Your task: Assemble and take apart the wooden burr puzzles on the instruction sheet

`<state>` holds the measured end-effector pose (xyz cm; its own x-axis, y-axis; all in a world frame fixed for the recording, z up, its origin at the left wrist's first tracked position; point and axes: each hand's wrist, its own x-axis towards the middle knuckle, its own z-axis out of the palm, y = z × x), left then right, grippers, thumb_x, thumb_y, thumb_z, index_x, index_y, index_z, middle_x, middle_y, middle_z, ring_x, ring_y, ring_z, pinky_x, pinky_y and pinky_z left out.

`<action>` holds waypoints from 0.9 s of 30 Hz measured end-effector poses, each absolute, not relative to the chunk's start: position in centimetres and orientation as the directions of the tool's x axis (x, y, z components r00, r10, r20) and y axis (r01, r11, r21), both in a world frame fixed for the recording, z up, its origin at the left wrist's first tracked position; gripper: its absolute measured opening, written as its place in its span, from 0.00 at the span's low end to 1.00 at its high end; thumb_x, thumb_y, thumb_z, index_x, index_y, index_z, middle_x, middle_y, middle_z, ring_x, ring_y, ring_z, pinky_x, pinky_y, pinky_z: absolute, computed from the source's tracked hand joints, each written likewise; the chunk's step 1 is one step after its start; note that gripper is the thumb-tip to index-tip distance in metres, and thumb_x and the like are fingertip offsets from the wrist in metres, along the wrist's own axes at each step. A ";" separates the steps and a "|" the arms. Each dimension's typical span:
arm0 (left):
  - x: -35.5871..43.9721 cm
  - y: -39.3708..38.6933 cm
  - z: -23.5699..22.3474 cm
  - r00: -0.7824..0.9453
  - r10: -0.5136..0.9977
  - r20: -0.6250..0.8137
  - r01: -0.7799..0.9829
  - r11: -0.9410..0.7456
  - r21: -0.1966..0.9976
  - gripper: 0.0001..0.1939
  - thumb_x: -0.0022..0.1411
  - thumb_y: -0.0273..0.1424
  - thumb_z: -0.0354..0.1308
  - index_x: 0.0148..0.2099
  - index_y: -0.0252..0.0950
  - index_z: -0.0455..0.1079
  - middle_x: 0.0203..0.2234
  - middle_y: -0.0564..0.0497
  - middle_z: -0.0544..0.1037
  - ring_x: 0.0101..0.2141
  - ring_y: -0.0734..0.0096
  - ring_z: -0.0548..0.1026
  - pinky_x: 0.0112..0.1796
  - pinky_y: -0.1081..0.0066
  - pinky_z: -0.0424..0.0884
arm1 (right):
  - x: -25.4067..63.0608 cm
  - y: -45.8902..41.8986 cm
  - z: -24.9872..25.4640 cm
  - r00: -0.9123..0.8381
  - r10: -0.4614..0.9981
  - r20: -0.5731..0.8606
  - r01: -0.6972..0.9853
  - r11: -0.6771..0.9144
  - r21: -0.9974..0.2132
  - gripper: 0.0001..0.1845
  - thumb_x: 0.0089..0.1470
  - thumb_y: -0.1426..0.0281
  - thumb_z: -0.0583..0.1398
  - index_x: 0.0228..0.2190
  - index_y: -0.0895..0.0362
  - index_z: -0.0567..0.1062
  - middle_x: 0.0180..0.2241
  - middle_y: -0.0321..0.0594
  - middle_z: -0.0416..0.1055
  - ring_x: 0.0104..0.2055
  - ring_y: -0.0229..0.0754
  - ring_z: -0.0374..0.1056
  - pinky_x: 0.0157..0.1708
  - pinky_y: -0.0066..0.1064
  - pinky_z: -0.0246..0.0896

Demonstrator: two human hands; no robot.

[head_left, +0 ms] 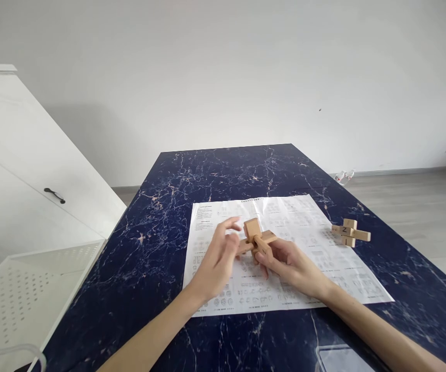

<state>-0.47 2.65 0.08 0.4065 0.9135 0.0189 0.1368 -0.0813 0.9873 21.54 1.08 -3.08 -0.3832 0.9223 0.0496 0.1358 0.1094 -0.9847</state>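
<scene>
A wooden interlocking puzzle (252, 229), made of crossed bars, is held just over the printed paper sheet (285, 217). My right hand (294, 263) grips one of its lower bars, with the thumb in front and the other fingers behind, partly hidden. My left hand (217, 258) is at the puzzle's left side with its index finger raised and fingers apart. Whether its lower fingers touch the left bar I cannot tell. Another wooden puzzle (350, 232), with letters on its pieces, rests at the sheet's right edge.
Both arms reach over a dark blue marble-patterned table (223, 173). A white cabinet (32, 155) and a white perforated bin (17, 294) stand on the left. At the front edge lies a clear flat object (342, 359), partly cut off. A white wall rises behind.
</scene>
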 end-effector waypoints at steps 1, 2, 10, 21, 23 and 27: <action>-0.5 2.8 0.1 0.367 0.930 -0.017 0.119 -0.029 0.993 0.30 0.75 0.59 0.44 0.65 0.45 0.61 0.45 0.48 0.75 0.35 0.67 0.77 0.40 0.62 0.75 | 21.5 1.1 -2.9 -0.388 0.921 0.043 0.106 0.091 -0.990 0.19 0.69 0.52 0.60 0.44 0.55 0.75 0.35 0.42 0.78 0.29 0.42 0.73 0.31 0.36 0.64; -0.5 3.0 0.1 0.354 0.933 -0.062 0.078 0.037 0.996 0.29 0.75 0.58 0.45 0.63 0.43 0.62 0.39 0.50 0.75 0.30 0.70 0.74 0.35 0.64 0.73 | 21.5 1.1 -2.7 -0.397 0.917 0.031 0.085 0.071 -0.994 0.20 0.69 0.51 0.60 0.45 0.56 0.75 0.36 0.43 0.79 0.29 0.42 0.74 0.30 0.35 0.64; -0.4 3.7 0.0 0.516 0.806 -0.290 -0.212 0.448 0.868 0.29 0.66 0.45 0.68 0.60 0.37 0.65 0.25 0.58 0.72 0.19 0.79 0.65 0.24 0.73 0.62 | 21.4 1.1 -2.8 -0.387 0.921 0.040 0.063 0.070 -0.996 0.20 0.69 0.52 0.60 0.46 0.56 0.75 0.40 0.47 0.82 0.26 0.42 0.77 0.28 0.34 0.66; -0.1 3.5 -0.3 0.475 0.833 -0.284 -0.313 0.462 0.830 0.24 0.66 0.40 0.68 0.58 0.37 0.67 0.21 0.59 0.70 0.19 0.81 0.60 0.24 0.74 0.57 | 21.4 1.0 -3.5 -0.362 0.924 0.120 -0.014 0.123 -0.992 0.15 0.71 0.57 0.60 0.49 0.55 0.76 0.39 0.45 0.82 0.24 0.37 0.72 0.28 0.33 0.69; 0.0 3.5 -0.4 0.464 0.845 -0.266 -0.341 0.447 0.827 0.22 0.66 0.39 0.68 0.55 0.37 0.68 0.20 0.60 0.69 0.19 0.82 0.58 0.24 0.74 0.56 | 21.4 1.0 -3.6 -0.327 0.934 0.142 -0.008 0.147 -0.989 0.15 0.71 0.58 0.60 0.48 0.55 0.77 0.38 0.44 0.82 0.24 0.38 0.72 0.28 0.33 0.68; 0.3 3.3 -0.7 0.460 0.858 -0.227 -0.360 0.414 0.836 0.21 0.66 0.41 0.68 0.54 0.37 0.68 0.19 0.61 0.67 0.19 0.81 0.57 0.25 0.74 0.56 | 21.2 0.9 -3.8 -0.221 0.961 0.167 0.022 0.176 -0.984 0.14 0.70 0.57 0.61 0.44 0.56 0.77 0.35 0.42 0.81 0.25 0.39 0.73 0.29 0.33 0.68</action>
<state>0.30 3.27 -0.70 0.4599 0.8584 -0.2270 -0.3604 0.4141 0.8359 21.20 0.91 -3.76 -0.2205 0.9610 0.1667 0.0225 0.1758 -0.9842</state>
